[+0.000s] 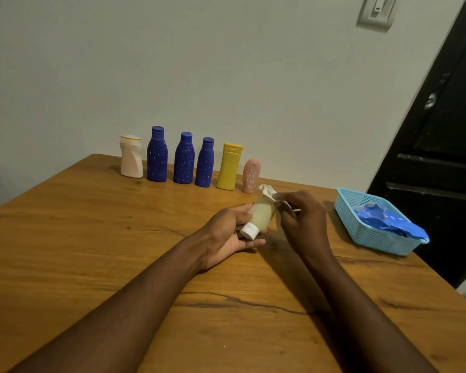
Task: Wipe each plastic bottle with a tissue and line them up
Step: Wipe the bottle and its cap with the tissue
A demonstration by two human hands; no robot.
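- Counter [92, 251]: wooden top with dark cracks in the grain. Both forearms reach across it from the near edge.
- Left hand [232, 232]: palm up, with its grip curled under and around the pale bottle [261, 212] and the thumb on top. The bottle is held just above the counter at mid-depth. It is tilted, with its white cap [249, 230] towards the viewer.
- Right hand [301, 219]: its grip pinches the tissue [267, 191], which is bunched over the bottle's far end. Judged risk: the hold looks light, so a firm rub could twist the smooth bottle out of the left hand onto the counter.
- Basket [361, 230]: light blue, at the right edge of the counter. It holds crumpled blue material that cannot be identified.
- Row by the wall: white bottle [131, 157], three blue bottles [184, 160], yellow bottle [228, 168] and pink bottle [250, 175], all upright. Judged progress: only the pale bottle remains outside the line.
- Judged risk: the pink bottle stands on a narrow base near the tissue. A careless wipe or placement could tip it against its neighbour.
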